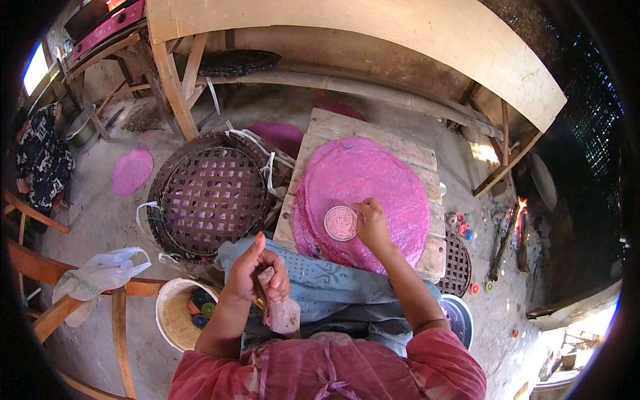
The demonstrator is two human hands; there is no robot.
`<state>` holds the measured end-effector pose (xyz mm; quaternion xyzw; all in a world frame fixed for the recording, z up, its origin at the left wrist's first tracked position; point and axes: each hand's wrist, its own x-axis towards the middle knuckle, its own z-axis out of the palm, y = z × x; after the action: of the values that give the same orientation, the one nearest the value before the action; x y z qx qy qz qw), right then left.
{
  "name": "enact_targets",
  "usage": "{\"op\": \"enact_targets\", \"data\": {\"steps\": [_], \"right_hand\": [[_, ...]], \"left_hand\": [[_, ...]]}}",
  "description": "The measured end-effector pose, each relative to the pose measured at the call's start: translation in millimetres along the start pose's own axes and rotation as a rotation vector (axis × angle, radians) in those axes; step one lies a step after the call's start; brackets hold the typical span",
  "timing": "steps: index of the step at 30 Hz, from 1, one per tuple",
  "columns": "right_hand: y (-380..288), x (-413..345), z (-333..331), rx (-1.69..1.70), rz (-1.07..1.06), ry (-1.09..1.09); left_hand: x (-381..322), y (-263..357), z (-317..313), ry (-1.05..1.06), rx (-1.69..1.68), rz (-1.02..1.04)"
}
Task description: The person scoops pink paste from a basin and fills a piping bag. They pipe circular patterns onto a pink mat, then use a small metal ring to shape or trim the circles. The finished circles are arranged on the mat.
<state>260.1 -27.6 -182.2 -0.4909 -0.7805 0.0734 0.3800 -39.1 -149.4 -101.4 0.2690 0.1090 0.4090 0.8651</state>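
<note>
My left hand (257,275) grips a worn wooden mallet (285,316) by its handle, its broad end towards my body. The fingers of my right hand (372,225) pinch the edge of a small round white-rimmed cup or ring (341,223), which shows pale pink, crumbly-looking stuff inside. Beneath it lies a stack of thin round magenta sheets (370,175), moist and glossy, maybe dough. These rest on a low table of wooden planks (425,157). A blue patterned cloth (330,280) covers my lap and touches the near edge of the stack.
Left of the table stands a woven bamboo basket (212,200); a white bucket (170,312) holds coloured round pieces. A blue-rimmed basin (462,320) sits by my right side. Firewood burns (521,215) at the right. Wooden benches (122,340) and another person (42,155) are at the left.
</note>
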Motion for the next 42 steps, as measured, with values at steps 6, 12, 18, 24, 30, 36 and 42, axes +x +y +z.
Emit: {"op": "enact_targets", "data": {"steps": [6, 12, 18, 24, 30, 36, 42], "right_hand": [[7.7, 3.2, 4.7, -0.022, 0.174, -0.086], [7.4, -11.0, -34.7, 0.09, 0.375, -0.022], [27.3, -47.4, -66.0, -0.231, 0.309, -0.011], [21.9, -55.8, -57.8, -0.213, 0.298, -0.043], [-32.3, -36.4, -111.2, 0.28, 0.353, -0.29], [-49.3, -14.2, -170.0, 0.889, 0.965, -0.774], [-15.0, 1.0, -180.3, 0.295, 1.037, -0.764]], "left_hand": [[1.5, -2.3, 0.1, 0.027, 0.053, 0.01], [2.3, -6.1, -5.1, -0.002, 0.047, -0.004], [9.5, -22.0, -2.6, -0.253, 0.013, -0.018], [27.8, -12.8, 18.1, -0.363, -0.022, -0.084], [100.8, 35.2, 41.9, -0.473, -0.091, 0.207], [217.7, 11.6, 41.9, -0.107, -0.202, 0.352], [273.5, -66.7, 0.0, 0.214, -0.607, 0.31]]}}
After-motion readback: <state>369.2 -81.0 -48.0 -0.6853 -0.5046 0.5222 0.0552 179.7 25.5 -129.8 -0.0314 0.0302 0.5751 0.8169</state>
